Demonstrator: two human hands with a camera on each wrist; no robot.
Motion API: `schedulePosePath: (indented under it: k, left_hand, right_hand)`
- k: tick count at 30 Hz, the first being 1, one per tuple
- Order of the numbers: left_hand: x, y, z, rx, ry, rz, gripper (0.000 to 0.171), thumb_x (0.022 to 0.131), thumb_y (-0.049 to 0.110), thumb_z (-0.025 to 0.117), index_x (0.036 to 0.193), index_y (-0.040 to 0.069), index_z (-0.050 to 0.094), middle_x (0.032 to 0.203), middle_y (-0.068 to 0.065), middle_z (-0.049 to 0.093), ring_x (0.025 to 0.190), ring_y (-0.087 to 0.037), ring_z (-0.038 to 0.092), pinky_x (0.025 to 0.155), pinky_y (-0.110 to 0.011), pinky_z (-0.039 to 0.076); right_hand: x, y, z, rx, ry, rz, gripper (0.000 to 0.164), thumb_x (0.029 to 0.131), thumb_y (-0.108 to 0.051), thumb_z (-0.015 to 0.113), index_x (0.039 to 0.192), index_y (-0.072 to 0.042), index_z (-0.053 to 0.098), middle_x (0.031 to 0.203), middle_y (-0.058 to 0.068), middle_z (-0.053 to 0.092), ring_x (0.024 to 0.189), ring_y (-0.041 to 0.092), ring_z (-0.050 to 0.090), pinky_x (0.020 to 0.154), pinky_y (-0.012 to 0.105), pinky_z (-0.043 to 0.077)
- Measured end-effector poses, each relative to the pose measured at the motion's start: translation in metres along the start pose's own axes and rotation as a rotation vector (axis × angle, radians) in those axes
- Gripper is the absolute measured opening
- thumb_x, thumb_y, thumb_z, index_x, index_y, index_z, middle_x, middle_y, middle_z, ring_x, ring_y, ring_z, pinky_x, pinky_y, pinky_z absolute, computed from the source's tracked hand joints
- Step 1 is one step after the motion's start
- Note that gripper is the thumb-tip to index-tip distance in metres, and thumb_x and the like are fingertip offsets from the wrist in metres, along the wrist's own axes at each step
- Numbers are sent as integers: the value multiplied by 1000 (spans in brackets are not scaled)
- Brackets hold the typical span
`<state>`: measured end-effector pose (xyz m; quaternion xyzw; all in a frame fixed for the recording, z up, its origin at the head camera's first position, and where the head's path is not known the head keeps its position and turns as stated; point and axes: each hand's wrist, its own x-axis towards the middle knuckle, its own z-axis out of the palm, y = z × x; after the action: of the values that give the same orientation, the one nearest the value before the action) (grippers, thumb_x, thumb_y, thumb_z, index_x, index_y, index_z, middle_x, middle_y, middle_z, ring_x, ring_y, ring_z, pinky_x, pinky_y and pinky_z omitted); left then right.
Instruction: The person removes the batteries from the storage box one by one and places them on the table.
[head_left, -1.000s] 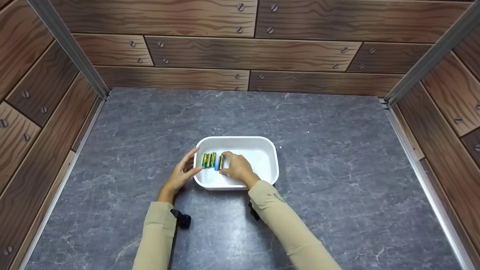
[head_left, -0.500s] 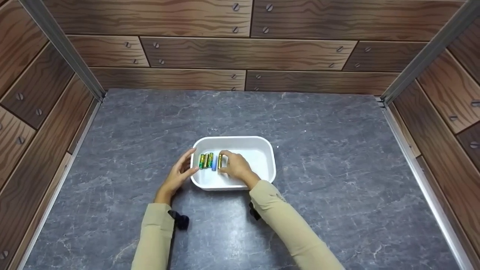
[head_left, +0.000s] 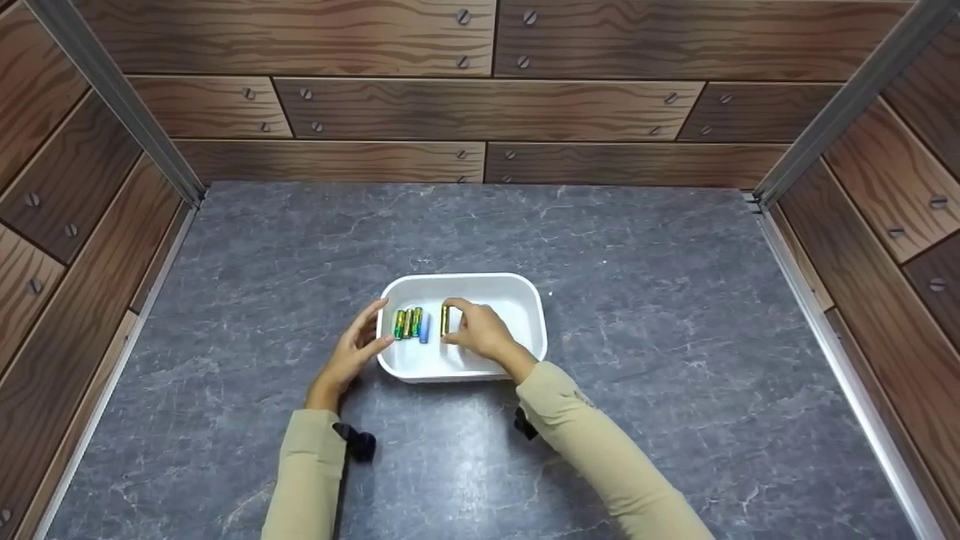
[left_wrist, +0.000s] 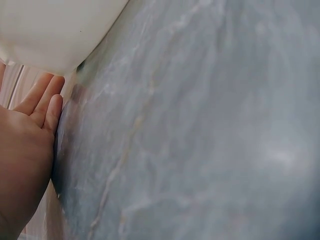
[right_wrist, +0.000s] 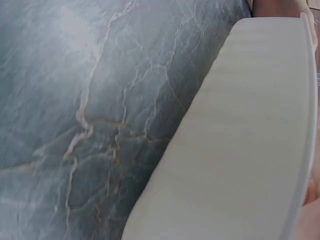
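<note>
My right hand point(head_left: 480, 330) pinches the gold battery point(head_left: 445, 321) inside the white tray point(head_left: 450, 365), now farther from the blue battery point(head_left: 425, 328) on its left, so apparently singled out; my left hand point(head_left: 351, 358), loosely spread, flanks the tray.

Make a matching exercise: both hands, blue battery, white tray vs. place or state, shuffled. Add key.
Things
1. left hand
2. right hand
3. blue battery
4. white tray

Place or state
A. standing on the grey marbled surface
B. pinching a gold battery between thumb and finger
C. at the tray's left end, head view
D. lying just right of the three green-and-gold batteries, head view

Pairs: 1-C, 2-B, 3-D, 4-A
</note>
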<state>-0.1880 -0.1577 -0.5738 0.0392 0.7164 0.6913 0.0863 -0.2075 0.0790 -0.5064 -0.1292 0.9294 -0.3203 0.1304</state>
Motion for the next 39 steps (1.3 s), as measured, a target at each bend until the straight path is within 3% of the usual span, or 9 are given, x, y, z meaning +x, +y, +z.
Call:
schedulePosePath:
  k: [5, 11, 16, 26, 34, 39]
  left_hand:
    - [0, 1, 1, 3, 3, 4, 65, 90, 1, 62, 149, 7, 35, 146, -23, 45, 132, -33, 48, 102, -25, 41]
    - [-1, 1, 1, 4, 11, 0, 65, 90, 1, 62, 149, 7, 35, 146, -23, 45, 131, -28, 49, 100, -20, 41]
    - [-1, 0, 1, -15, 5, 11, 64, 90, -2, 60, 149, 6, 35, 147, -23, 44, 132, -32, 47, 99, -17, 40]
    - [-2, -1, 0, -7, 4, 16, 63, 91, 0, 60, 149, 5, 35, 146, -24, 45, 132, -33, 48, 97, -17, 42]
    - [-2, 1, -1, -8, 1, -23, 63, 91, 3, 61, 149, 10, 36, 149, -20, 44, 136, -33, 45, 102, -22, 40]
    - [-3, 2, -1, -9, -8, -20, 61, 92, 3, 60, 148, 9, 38, 148, -21, 46, 134, -35, 47, 96, -20, 44]
  right_hand:
    - [-7, 0, -9, -10, 15, -19, 57, 79, -19, 79, 131, -11, 57, 66, -1, 53, 58, 8, 43, 54, 20, 32]
    - [-16, 3, -19, -12, 32, -43, 56, 78, -19, 79, 130, -12, 58, 60, -3, 51, 54, 7, 41, 50, 20, 30]
    - [-23, 9, -29, 14, 50, -62, 56, 78, -17, 80, 129, -12, 58, 58, -5, 49, 52, 7, 40, 49, 20, 29]
    - [-37, 25, -48, 93, 23, -142, 56, 79, -10, 77, 130, -3, 56, 50, -8, 36, 46, 5, 30, 48, 18, 27]
    - [-45, 38, -60, 121, 26, -127, 57, 79, -10, 77, 132, -3, 55, 50, -8, 35, 46, 5, 28, 49, 19, 26]
    - [-50, 48, -67, 146, 9, -119, 57, 81, -8, 76, 133, -1, 54, 50, -8, 35, 46, 4, 28, 50, 19, 28]
